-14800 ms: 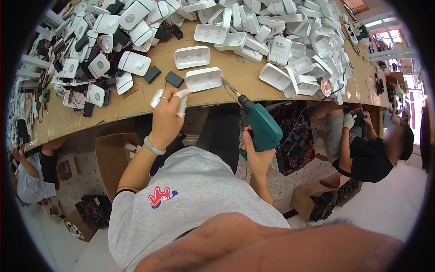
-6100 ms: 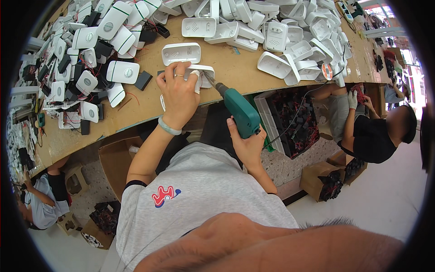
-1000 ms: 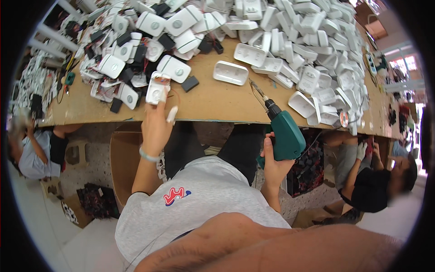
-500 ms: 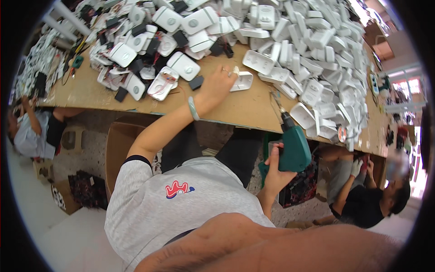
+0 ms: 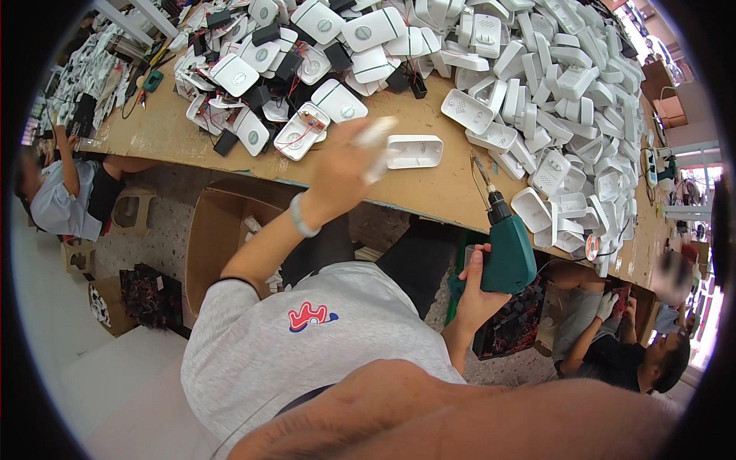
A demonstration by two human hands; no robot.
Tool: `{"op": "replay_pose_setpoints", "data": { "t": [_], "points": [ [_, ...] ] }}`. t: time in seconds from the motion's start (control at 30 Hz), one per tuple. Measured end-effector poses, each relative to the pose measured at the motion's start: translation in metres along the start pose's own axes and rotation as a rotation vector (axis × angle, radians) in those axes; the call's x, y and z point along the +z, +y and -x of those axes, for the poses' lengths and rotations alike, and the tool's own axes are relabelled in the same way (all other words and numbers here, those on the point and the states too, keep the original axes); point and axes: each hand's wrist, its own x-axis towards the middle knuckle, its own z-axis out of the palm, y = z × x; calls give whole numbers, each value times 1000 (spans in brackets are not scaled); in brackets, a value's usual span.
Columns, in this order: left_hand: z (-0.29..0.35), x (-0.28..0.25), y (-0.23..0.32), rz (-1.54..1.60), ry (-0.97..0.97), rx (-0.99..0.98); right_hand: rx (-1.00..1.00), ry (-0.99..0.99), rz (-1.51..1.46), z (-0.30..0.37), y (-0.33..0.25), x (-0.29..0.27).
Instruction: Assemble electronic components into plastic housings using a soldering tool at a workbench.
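Note:
My right hand (image 5: 481,300) is wrapped round a green pistol-shaped soldering gun (image 5: 510,253). Its thin metal tip points up and away over the table's near edge. Raised in front of the table, my left hand (image 5: 345,172) is smeared by motion, its fingers closed on a blurred white piece (image 5: 376,138) whose kind I cannot make out. Just right of that hand, an oblong white plastic case shell (image 5: 415,152) lies on the table with its hollow side up. To the left, an opened white case (image 5: 301,132) shows a small board and red wires.
White cases with black boxes (image 5: 288,67) and wires pile up at the back left. A large heap of white shells (image 5: 556,107) covers the table's right. Below the edge stands a cardboard box (image 5: 211,238). Two people (image 5: 613,337) (image 5: 65,203) sit at either side.
My left hand has moved off the white shell, back toward me and left, carrying the white piece. The shell now lies uncovered. My right hand still holds the soldering gun; the whole view has shifted slightly.

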Motion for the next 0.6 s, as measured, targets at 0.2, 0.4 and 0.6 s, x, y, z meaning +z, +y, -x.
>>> {"op": "replay_pose_setpoints", "data": {
  "t": [0.2,0.4,0.6],
  "points": [
    [84,-31,-40,330,438,-758,14,27,-8,-8,2,-9],
    [69,-6,-59,432,464,-869,-12,-31,-32,-6,-2,-2],
    [19,-9,-30,-29,281,-315,11,3,-6,-2,1,-9]
  ]
}}
